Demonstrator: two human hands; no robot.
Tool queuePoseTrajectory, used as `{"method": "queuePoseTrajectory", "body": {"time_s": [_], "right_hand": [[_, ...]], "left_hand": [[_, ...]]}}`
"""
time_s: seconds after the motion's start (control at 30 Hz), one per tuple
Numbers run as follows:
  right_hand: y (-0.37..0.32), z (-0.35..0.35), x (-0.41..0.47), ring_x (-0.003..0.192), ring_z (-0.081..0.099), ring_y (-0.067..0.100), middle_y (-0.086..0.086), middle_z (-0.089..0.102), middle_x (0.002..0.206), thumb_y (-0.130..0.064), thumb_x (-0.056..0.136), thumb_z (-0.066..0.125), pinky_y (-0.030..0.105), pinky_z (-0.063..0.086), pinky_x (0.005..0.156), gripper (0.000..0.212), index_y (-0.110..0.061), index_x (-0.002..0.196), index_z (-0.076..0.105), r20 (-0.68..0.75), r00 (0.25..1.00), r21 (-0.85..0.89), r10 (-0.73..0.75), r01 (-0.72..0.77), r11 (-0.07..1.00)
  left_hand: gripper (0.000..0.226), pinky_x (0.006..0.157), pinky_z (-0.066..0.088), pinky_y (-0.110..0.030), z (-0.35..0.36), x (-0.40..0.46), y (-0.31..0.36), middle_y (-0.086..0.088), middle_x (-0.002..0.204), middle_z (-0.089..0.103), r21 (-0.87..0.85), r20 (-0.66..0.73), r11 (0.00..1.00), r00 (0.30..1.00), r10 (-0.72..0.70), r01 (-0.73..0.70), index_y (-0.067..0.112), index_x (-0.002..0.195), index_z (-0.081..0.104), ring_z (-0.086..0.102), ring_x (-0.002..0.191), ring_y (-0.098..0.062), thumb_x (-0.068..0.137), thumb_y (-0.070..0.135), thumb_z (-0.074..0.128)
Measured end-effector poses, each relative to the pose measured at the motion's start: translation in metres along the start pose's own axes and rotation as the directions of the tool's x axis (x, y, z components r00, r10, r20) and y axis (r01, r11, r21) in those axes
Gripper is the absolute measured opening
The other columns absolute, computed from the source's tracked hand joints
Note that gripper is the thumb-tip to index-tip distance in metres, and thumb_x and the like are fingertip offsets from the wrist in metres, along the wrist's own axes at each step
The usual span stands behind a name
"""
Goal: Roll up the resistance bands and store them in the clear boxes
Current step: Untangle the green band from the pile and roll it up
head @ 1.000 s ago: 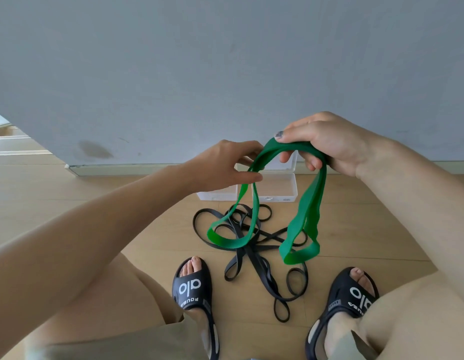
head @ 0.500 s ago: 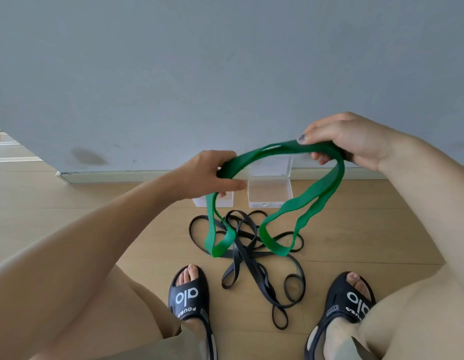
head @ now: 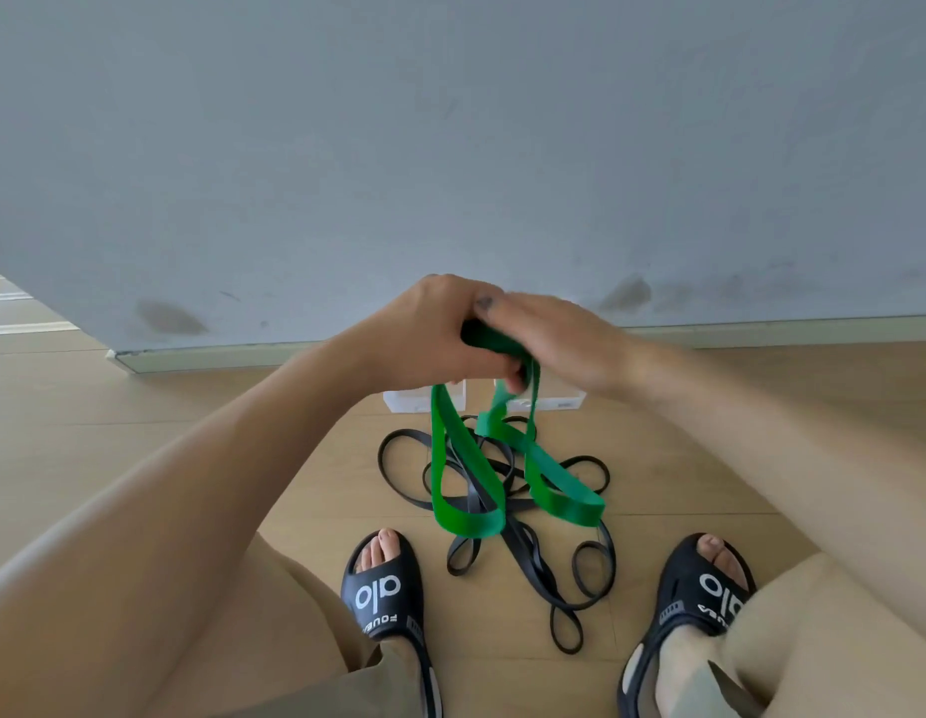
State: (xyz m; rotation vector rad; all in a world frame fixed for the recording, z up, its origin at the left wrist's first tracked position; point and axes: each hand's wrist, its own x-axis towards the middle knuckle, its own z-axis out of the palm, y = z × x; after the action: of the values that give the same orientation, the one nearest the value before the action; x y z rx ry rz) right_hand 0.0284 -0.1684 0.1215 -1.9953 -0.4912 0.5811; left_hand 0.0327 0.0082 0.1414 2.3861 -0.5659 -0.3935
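Note:
A wide green resistance band (head: 466, 474) hangs in two long loops from both of my hands, which meet in front of the wall. My left hand (head: 424, 334) grips the top of the band with curled fingers. My right hand (head: 554, 339) touches the left one and holds the same gathered part. Under the loops a tangle of thin black bands (head: 533, 541) lies on the wooden floor. Two clear boxes (head: 404, 399) stand by the wall behind my hands and are mostly hidden; the right one (head: 559, 399) shows only an edge.
A grey wall with a skirting board (head: 217, 357) closes off the far side. My feet in black slides (head: 383, 588) rest on the wooden floor either side of the black bands, the right slide (head: 709, 588) close to them. My knees fill the lower corners.
My hands were apart with the green band stretched between them. They have come together, and the band now hangs folded in two loops below them.

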Motion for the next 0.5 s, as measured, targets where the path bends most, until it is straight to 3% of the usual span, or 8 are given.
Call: {"method": "queuePoseTrajectory", "body": {"time_s": [0.07, 0.1, 0.13, 0.2, 0.27, 0.3, 0.4, 0.5], "right_hand": [[0.004, 0.000, 0.001, 0.065, 0.057, 0.008, -0.004, 0.064, 0.069, -0.051, 0.105, 0.050, 0.030, 0.043, 0.067, 0.041, -0.017, 0.087, 0.067, -0.168, 0.985, -0.256, -0.025, -0.019, 0.966], [0.005, -0.004, 0.002, 0.067, 0.057, 0.002, -0.011, 0.065, 0.072, -0.049, 0.102, 0.056, 0.025, 0.040, 0.066, 0.034, -0.020, 0.089, 0.069, -0.224, 0.973, -0.287, -0.054, -0.013, 0.958], [0.004, -0.011, 0.002, 0.069, 0.058, -0.003, -0.016, 0.066, 0.074, -0.045, 0.101, 0.061, 0.020, 0.039, 0.065, 0.027, -0.022, 0.091, 0.070, -0.268, 0.960, -0.265, -0.077, 0.003, 0.964], [-0.002, -0.029, 0.001, 0.055, 0.053, -0.003, -0.018, 0.059, 0.059, -0.033, 0.098, 0.067, 0.018, 0.036, 0.057, 0.016, -0.019, 0.091, 0.071, -0.367, 0.928, -0.110, -0.063, 0.024, 0.994], [-0.003, -0.047, -0.001, 0.043, 0.040, 0.007, -0.006, 0.046, 0.054, -0.025, 0.096, 0.069, 0.023, 0.031, 0.048, 0.013, -0.016, 0.087, 0.069, -0.444, 0.896, 0.074, 0.011, 0.024, 0.997], [-0.001, -0.054, -0.002, 0.043, 0.037, 0.010, -0.001, 0.043, 0.056, -0.024, 0.096, 0.069, 0.023, 0.030, 0.047, 0.014, -0.015, 0.085, 0.068, -0.463, 0.885, 0.090, 0.040, 0.003, 0.996], [0.013, -0.068, -0.002, 0.052, 0.049, 0.015, 0.003, 0.054, 0.062, -0.032, 0.100, 0.063, 0.026, 0.039, 0.054, 0.020, -0.016, 0.091, 0.071, -0.368, 0.921, -0.177, 0.130, -0.206, 0.962], [0.031, -0.058, 0.006, 0.085, 0.065, 0.020, 0.009, 0.073, 0.101, -0.035, 0.109, 0.041, 0.030, 0.049, 0.080, 0.040, -0.008, 0.110, 0.070, -0.142, 0.934, -0.410, 0.328, -0.357, 0.839]], "left_hand": [[0.025, 0.049, 0.032, -0.019, 0.000, 0.003, -0.007, 0.007, 0.060, 0.049, 0.087, 0.021, 0.996, 0.999, -0.034, 0.032, 0.018, 0.072, 0.055, 0.041, 0.054, -0.008, 0.075, 0.025, 0.079], [0.029, 0.051, 0.031, -0.019, 0.000, 0.003, -0.013, 0.008, 0.063, 0.047, 0.110, 0.034, 0.993, 0.998, -0.049, 0.046, 0.019, 0.074, 0.053, 0.040, 0.056, -0.008, 0.075, 0.028, 0.080], [0.031, 0.056, 0.034, -0.022, -0.001, 0.004, -0.019, 0.006, 0.067, 0.048, 0.118, 0.050, 0.992, 0.997, -0.052, 0.046, 0.020, 0.077, 0.052, 0.042, 0.059, -0.010, 0.075, 0.031, 0.081], [0.031, 0.072, 0.046, -0.033, -0.003, 0.006, -0.034, -0.001, 0.078, 0.056, 0.116, 0.091, 0.992, 0.994, -0.055, 0.044, 0.021, 0.083, 0.052, 0.054, 0.072, -0.018, 0.074, 0.033, 0.080], [0.029, 0.083, 0.052, -0.044, -0.006, 0.008, -0.046, -0.007, 0.087, 0.061, 0.119, 0.115, 0.989, 0.989, -0.098, 0.084, 0.020, 0.085, 0.054, 0.061, 0.086, -0.026, 0.079, 0.032, 0.079], [0.029, 0.080, 0.050, -0.042, -0.007, 0.008, -0.051, -0.006, 0.085, 0.059, 0.126, 0.117, 0.985, 0.984, -0.134, 0.119, 0.020, 0.084, 0.053, 0.059, 0.083, -0.024, 0.083, 0.034, 0.079], [0.033, 0.068, 0.035, -0.033, -0.008, 0.008, -0.060, 0.002, 0.075, 0.050, 0.169, 0.125, 0.970, 0.973, -0.195, 0.173, 0.023, 0.079, 0.053, 0.047, 0.070, -0.016, 0.085, 0.045, 0.078], [0.029, 0.069, 0.041, -0.041, -0.013, 0.009, -0.056, -0.005, 0.075, 0.059, 0.141, 0.100, 0.983, 0.986, -0.133, 0.118, 0.022, 0.082, 0.061, 0.053, 0.071, -0.021, 0.087, 0.046, 0.076]]}}
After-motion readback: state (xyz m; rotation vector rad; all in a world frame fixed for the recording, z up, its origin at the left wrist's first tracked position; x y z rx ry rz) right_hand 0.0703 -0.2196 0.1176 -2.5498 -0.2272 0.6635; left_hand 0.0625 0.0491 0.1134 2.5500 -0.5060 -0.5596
